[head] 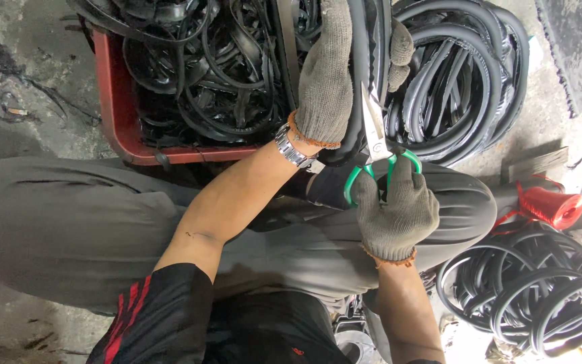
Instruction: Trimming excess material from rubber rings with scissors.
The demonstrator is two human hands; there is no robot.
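Observation:
My left hand (pixel 328 74), in a grey knit glove, grips a thick black rubber strip (pixel 360 40) that runs up toward the top of the view. My right hand (pixel 395 209), also gloved, holds green-handled scissors (pixel 376 145). The scissor blades point upward and lie against the rubber strip just beside my left hand. A metal watch (pixel 291 148) sits on my left wrist. Both hands work above my lap, which is covered by grey trousers (pixel 69 222).
A red plastic crate (pixel 112 101) full of tangled black rubber strips stands at the upper left. A coil of black rubber tubing (pixel 469 74) lies at the upper right, another coil (pixel 540 290) at the lower right beside a red string spool (pixel 550 202). The concrete floor is dirty.

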